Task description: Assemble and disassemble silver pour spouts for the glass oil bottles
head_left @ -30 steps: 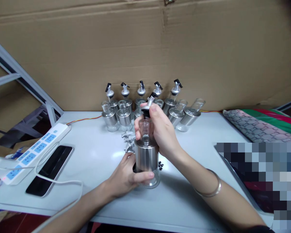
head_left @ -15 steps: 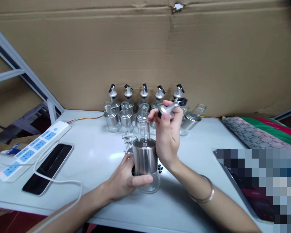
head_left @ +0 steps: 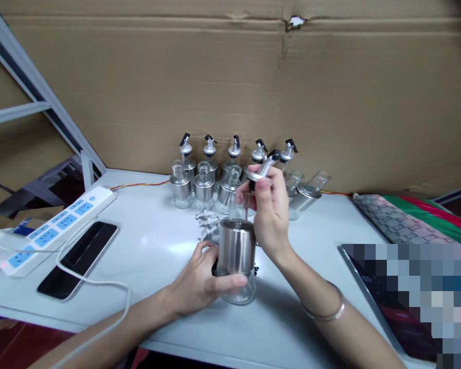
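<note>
A glass bottle with a steel sleeve [head_left: 237, 248] stands upright near the front of the table. My left hand [head_left: 200, 279] is wrapped around its lower part, thumb across the glass base. Just above and beside the bottle's neck, my right hand [head_left: 272, 215] grips a silver pourer spout [head_left: 262, 171] with a black lever. The spout leans to the right, its stopper end pointing down near the bottle mouth; whether they touch I cannot tell. Behind the bottle lies a cluster of loose silver spout parts [head_left: 207, 218]. Small black pieces [head_left: 256, 270] lie partly hidden to its right.
Several sleeved bottles stand at the back, the rear ones topped with spouts [head_left: 186, 145]; one bottle [head_left: 309, 192] leans at the right. On the left are a power strip [head_left: 67, 223], a phone [head_left: 79, 261] and a white cable [head_left: 100, 281]. A tablet [head_left: 384, 307] lies right.
My right hand has brought the spout left and turned it more upright over the bottle's neck. My left hand keeps its hold on the bottle. The whole view has shifted slightly.
</note>
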Motion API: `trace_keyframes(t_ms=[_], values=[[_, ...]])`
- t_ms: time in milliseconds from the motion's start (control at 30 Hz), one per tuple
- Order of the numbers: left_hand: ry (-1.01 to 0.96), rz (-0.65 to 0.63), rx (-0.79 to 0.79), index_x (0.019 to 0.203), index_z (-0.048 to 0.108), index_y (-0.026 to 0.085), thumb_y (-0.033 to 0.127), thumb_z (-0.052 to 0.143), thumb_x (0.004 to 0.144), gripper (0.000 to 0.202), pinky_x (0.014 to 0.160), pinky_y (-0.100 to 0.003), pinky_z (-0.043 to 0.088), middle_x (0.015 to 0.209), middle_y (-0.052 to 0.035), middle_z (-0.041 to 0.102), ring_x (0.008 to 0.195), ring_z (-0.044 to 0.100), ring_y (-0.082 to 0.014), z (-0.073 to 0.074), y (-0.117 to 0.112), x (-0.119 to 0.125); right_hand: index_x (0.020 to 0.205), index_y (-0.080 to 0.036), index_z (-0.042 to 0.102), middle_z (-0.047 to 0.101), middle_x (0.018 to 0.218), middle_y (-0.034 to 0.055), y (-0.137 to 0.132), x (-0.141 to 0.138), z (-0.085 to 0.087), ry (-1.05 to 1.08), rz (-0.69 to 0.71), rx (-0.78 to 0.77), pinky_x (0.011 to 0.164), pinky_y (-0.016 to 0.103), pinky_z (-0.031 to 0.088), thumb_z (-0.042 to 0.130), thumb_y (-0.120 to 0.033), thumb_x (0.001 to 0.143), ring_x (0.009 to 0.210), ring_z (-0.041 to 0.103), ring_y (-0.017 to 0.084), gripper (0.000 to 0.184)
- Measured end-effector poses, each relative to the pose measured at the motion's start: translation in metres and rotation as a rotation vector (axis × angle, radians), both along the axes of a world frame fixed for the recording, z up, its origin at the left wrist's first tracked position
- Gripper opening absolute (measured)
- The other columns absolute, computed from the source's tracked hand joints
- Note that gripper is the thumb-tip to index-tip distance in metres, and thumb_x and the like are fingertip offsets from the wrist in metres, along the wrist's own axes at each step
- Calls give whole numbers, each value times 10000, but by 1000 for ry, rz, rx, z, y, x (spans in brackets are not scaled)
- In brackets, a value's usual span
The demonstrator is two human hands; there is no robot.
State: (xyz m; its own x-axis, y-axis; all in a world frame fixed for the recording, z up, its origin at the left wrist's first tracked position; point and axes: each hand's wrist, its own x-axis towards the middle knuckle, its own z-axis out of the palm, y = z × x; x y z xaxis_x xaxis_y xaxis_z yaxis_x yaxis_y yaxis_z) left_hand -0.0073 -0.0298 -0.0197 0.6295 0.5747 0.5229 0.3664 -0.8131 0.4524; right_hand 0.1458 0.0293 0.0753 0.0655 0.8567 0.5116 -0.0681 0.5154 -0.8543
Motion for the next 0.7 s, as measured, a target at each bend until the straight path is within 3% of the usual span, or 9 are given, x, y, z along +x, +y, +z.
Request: trace_keyframes(t_ms=[367, 567, 700], values=[[-78, 5, 269, 1175, 402, 348, 354, 485, 947, 243, 929, -365, 316, 976, 15, 604, 847, 514, -144, 2, -1, 5, 1018, -234, 493, 516, 541, -61, 10, 31, 9, -440, 242, -37, 484, 248, 363, 388, -527, 946, 458, 480, 106, 319], [17, -33, 239, 1217, 394, 403, 369, 472, 948, 282, 914, -356, 331, 1024, 0, 561, 903, 503, -169, 7, 1, 4, 1019, -239, 521, 407, 522, -77, 5, 20, 5, -390, 115, 57, 396, 236, 282, 449, -579, 900, 384, 369, 82, 367], [-31, -101, 217, 1378, 261, 350, 374, 360, 987, 405, 901, -366, 371, 1149, -80, 498, 1031, 491, -195, 8, 4, 1, 982, -229, 559, 412, 550, -73, 2, 33, 21, -276, 38, 126, 337, 218, 261, 468, -583, 889, 353, 336, 56, 377]])
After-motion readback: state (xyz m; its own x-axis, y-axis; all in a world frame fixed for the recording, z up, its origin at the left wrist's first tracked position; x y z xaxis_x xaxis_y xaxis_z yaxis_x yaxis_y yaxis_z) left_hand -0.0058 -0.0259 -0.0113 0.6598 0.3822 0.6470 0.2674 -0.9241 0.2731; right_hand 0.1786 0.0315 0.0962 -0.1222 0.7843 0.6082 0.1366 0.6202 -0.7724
